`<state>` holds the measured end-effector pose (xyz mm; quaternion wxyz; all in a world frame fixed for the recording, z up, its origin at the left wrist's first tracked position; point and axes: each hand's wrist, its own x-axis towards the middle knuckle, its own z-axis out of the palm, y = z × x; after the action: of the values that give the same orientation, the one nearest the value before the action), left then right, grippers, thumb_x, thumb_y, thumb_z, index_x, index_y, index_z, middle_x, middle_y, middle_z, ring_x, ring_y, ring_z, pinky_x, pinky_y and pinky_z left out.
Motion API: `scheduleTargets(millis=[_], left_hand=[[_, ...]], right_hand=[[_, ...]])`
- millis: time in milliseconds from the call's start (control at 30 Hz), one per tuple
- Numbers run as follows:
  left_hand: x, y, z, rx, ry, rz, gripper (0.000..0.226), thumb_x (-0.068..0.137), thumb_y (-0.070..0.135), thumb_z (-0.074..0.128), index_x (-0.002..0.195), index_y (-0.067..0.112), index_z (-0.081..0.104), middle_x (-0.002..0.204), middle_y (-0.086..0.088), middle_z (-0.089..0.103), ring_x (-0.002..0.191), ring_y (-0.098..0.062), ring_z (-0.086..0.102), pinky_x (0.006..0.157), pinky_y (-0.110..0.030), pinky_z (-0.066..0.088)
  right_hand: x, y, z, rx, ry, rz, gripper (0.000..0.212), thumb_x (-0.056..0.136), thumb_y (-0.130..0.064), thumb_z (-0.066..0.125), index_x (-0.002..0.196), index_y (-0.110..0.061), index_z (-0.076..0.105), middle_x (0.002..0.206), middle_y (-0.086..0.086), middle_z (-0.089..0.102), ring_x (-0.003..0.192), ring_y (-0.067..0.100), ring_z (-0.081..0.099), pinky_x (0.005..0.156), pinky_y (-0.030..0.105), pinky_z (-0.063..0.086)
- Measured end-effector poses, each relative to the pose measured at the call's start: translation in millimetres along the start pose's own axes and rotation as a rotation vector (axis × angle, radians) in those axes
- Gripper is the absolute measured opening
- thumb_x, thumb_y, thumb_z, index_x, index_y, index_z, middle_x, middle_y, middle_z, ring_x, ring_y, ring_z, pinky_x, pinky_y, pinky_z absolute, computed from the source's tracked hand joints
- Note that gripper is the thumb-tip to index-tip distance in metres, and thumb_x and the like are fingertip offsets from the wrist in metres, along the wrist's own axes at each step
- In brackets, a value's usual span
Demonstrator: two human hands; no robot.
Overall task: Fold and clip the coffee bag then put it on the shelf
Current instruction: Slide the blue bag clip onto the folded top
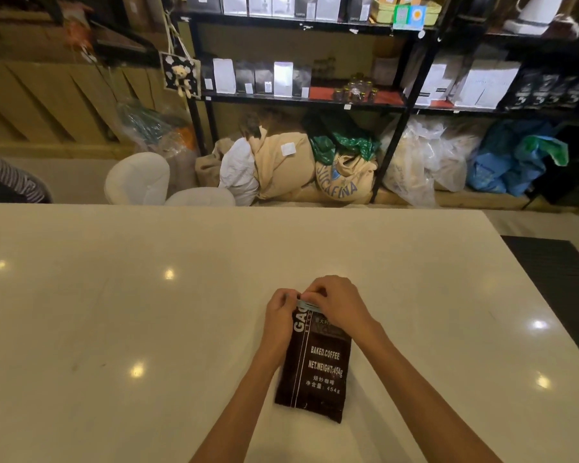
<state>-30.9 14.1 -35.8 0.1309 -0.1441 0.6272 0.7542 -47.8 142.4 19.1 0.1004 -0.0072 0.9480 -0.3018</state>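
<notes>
Dark coffee bag (315, 372) flat on the white table (114, 312), label up, print reading "BAKED.COFFEE" and "NET.WEIGHT:454g", lower edge toward the near table edge and top pointing at the shelf (301, 101). At the bag's top, both hands bunched together — left hand (279, 315) on the top left corner, right hand (340, 304) over the top right, fingers curled down onto the upper edge. Between them a thin pale blue clip (306, 305), lying along that top edge and pinched from both ends; each grip narrow, closed on clip and bag edge together. Whether the clip is fully clamped, not to be told. Beyond the bag's far end, past the table, a black shelf with rows of white and dark bags — burlap sacks (315, 168) under it on the floor.
</notes>
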Motion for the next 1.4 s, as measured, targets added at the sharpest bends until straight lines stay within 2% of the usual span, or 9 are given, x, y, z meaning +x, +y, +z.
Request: scheduleTargets(millis=[167,533,700,833,900,1100,1167,1267,1400], left_hand=[[0,-7,8,0.063,0.122,0.036,0.016,0.099,0.018,0.046,0.096,0.008,0.058,0.093,-0.018,0.067,0.076,-0.023,0.063,0.07,-0.039,0.052],[5,-6,13,0.174,0.155,0.02,0.018,0.099,0.014,0.039,0.085,0.01,0.05,0.078,-0.005,0.053,0.068,-0.014,0.047,0.059,-0.029,0.04],[6,-5,3,0.04,0.095,0.01,0.016,0.101,0.018,0.044,0.087,0.014,0.049,0.08,-0.004,0.055,0.068,-0.016,0.055,0.06,-0.031,0.047],[2,-7,-1,-0.028,0.135,0.066,0.018,0.102,0.019,0.044,0.086,0.012,0.049,0.08,-0.005,0.053,0.069,-0.015,0.053,0.063,-0.032,0.047],[-2,-6,5,-0.001,0.132,0.095,0.018,0.103,0.017,0.043,0.087,0.01,0.048,0.077,-0.001,0.052,0.064,-0.008,0.052,0.058,-0.024,0.047],[-13,-3,12,0.053,0.173,0.122,0.016,0.104,0.018,0.039,0.093,0.009,0.047,0.083,-0.003,0.051,0.071,-0.013,0.05,0.061,-0.023,0.047],[-18,2,5,0.04,0.046,0.062,0.014,0.104,0.025,0.042,0.11,0.012,0.044,0.093,-0.005,0.057,0.075,-0.016,0.06,0.064,-0.03,0.052],[-35,15,4,0.065,-0.17,-0.026,0.039,0.097,0.032,0.057,0.129,0.019,0.038,0.107,-0.008,0.069,0.082,-0.019,0.075,0.068,-0.032,0.06],[-43,47,16,0.136,-0.05,0.154,0.026,0.097,0.032,0.057,0.12,0.02,0.058,0.109,-0.006,0.074,0.092,-0.015,0.075,0.079,-0.033,0.061]], right_hand=[[-1,-7,22,-0.183,0.054,0.056,0.018,0.097,-0.024,0.056,0.102,-0.013,0.07,0.104,0.005,0.071,0.096,0.023,0.063,0.079,0.035,0.052],[10,1,36,-0.087,0.003,0.081,0.014,0.097,-0.012,0.052,0.107,-0.011,0.062,0.11,0.008,0.065,0.1,0.026,0.061,0.082,0.034,0.048],[-11,26,12,0.123,0.242,0.072,0.026,0.096,-0.04,0.055,0.104,-0.021,0.071,0.099,-0.009,0.07,0.091,0.01,0.064,0.078,0.024,0.049],[-51,46,21,0.87,0.24,0.342,0.031,0.099,-0.042,0.051,0.112,-0.017,0.065,0.105,-0.002,0.072,0.097,0.016,0.07,0.076,0.023,0.052],[-53,41,37,0.972,0.336,0.388,0.024,0.099,-0.037,0.053,0.108,-0.017,0.063,0.102,0.005,0.072,0.094,0.02,0.071,0.074,0.028,0.055],[-41,36,58,1.024,0.424,0.444,0.019,0.101,-0.033,0.048,0.104,-0.017,0.058,0.105,0.015,0.068,0.094,0.027,0.07,0.084,0.047,0.059],[-40,37,52,1.022,0.453,0.445,0.023,0.1,-0.033,0.05,0.107,-0.014,0.061,0.105,0.014,0.069,0.092,0.025,0.07,0.079,0.042,0.06],[-36,25,28,1.043,0.558,0.402,0.028,0.098,-0.036,0.054,0.108,-0.011,0.064,0.101,0.012,0.071,0.091,0.024,0.071,0.074,0.036,0.058],[-34,-10,-21,1.082,0.503,0.205,0.035,0.096,-0.042,0.056,0.125,-0.022,0.057,0.106,0.009,0.071,0.093,0.021,0.072,0.075,0.032,0.06]])
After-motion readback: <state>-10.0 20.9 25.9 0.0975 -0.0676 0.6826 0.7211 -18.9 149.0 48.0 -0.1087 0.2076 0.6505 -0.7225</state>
